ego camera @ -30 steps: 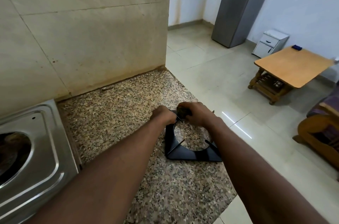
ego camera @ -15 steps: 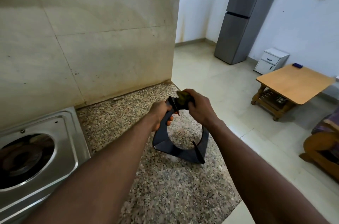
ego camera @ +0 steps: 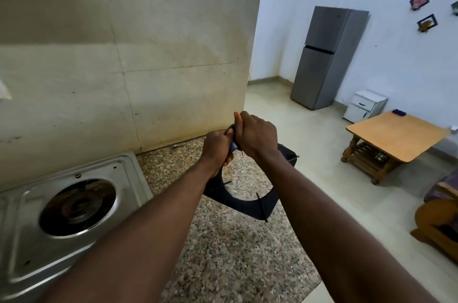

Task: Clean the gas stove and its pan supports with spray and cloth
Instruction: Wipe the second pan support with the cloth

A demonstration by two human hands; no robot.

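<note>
Black pan support (ego camera: pixel 244 204) | top gripped by left hand (ego camera: pixel 216 146), right hand (ego camera: pixel 257 136) | probably lifted

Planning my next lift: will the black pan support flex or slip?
Probably stiff: the pan support holds its shape, gripped at one corner by left hand and right hand. Its smooth finish might slip; thin prongs could snag.

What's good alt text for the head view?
A left hand and right hand grip the top corner of a black pan support, held tilted over a speckled granite counter. A steel gas stove sits to the left; a grey fridge and wooden table stand beyond.
</note>
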